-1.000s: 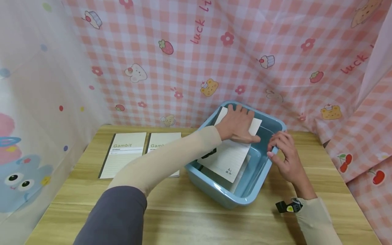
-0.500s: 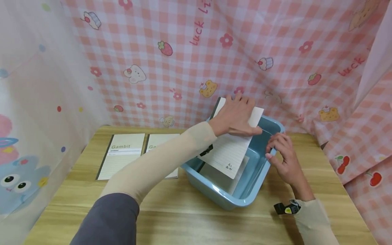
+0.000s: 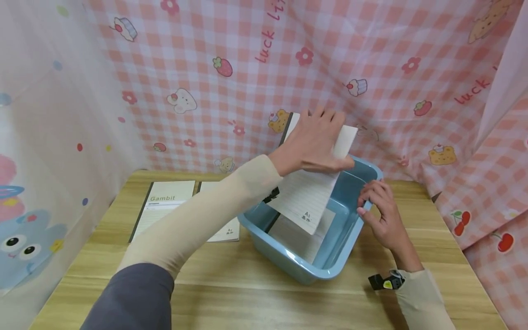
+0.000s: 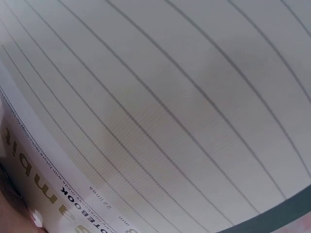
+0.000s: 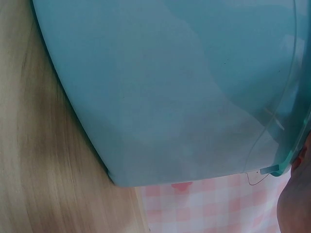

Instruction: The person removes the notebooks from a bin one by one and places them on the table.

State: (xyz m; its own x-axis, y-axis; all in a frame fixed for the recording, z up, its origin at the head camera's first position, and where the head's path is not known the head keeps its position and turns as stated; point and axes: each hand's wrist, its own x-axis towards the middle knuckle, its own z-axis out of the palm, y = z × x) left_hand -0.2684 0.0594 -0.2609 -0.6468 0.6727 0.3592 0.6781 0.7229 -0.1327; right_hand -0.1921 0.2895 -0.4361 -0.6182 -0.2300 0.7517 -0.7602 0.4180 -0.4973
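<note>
1. Higher than in the earlier head view, the left hand (image 3: pixel 315 144) has raised the ruled A5 Gambit notebook (image 3: pixel 305 197); its top edge now stands well above the blue plastic basin (image 3: pixel 284 262), while its lower edge hangs over the basin's interior.
2. That hand spans the notebook from above, fingers reaching the top edge and thumb at the right edge, so it seems to have a firm pinch, though the fingertips behind are hidden. If the grip bears on the cover alone, the pages could fan open or the notebook could slide back down.
3. Beneath it, a second notebook (image 3: pixel 305 243) lies inside the basin. Whether the lower corner touches it cannot be told; if it does, a sideways swing could drag or crease the lower one.
4. Curled over the basin's right rim, the right hand (image 3: pixel 381 215) appears to steady it. Were that hold to loosen, a bump from the notebook might skid the basin across the wood-grain table (image 3: pixel 231 293).
5. Close to the left rim sits the black wrist device (image 3: pixel 271 195); a low leftward path could snag it there, or knock the two notebooks lying flat on the table to the left.
</note>
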